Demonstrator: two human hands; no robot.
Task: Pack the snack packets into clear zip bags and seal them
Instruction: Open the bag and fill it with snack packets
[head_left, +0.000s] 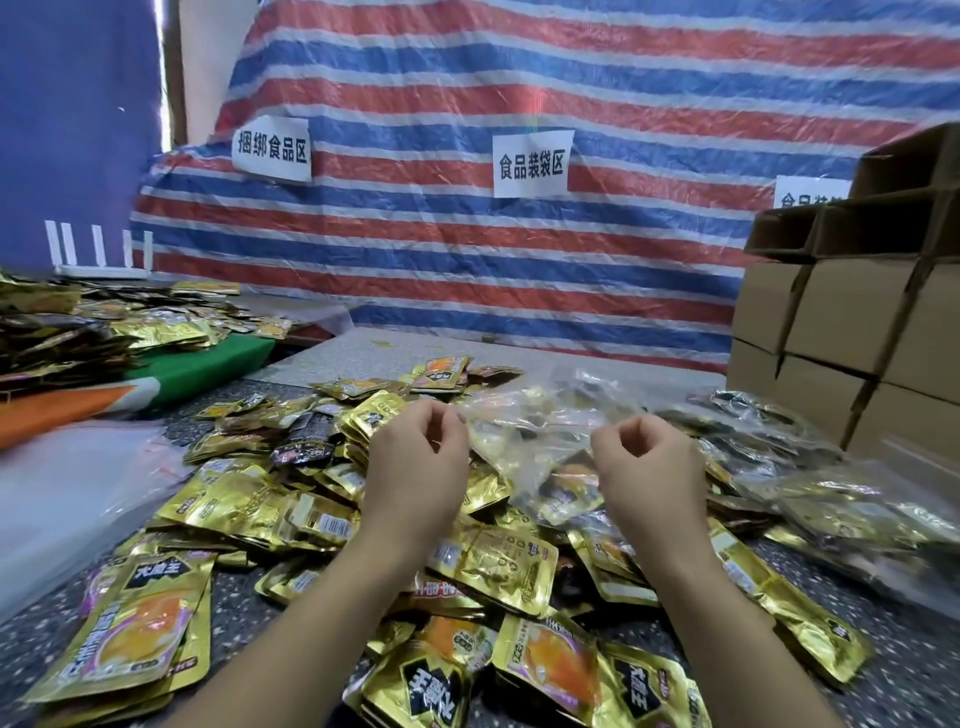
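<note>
A clear zip bag (530, 441) holding a few gold snack packets is stretched between my hands above the table. My left hand (415, 457) pinches the bag's top edge at its left end. My right hand (649, 462) pinches the same edge at its right end. A heap of loose gold snack packets (291, 499) covers the speckled table (41, 670) under and around my arms. Several filled clear bags (810, 483) lie to the right.
Stacked cardboard boxes (841, 332) stand at the right edge. A second pile of packets (78, 332) rests on green and orange sheets at the left. Empty plastic bags (67, 493) lie at the near left. A striped tarp (519, 234) with paper labels hangs behind.
</note>
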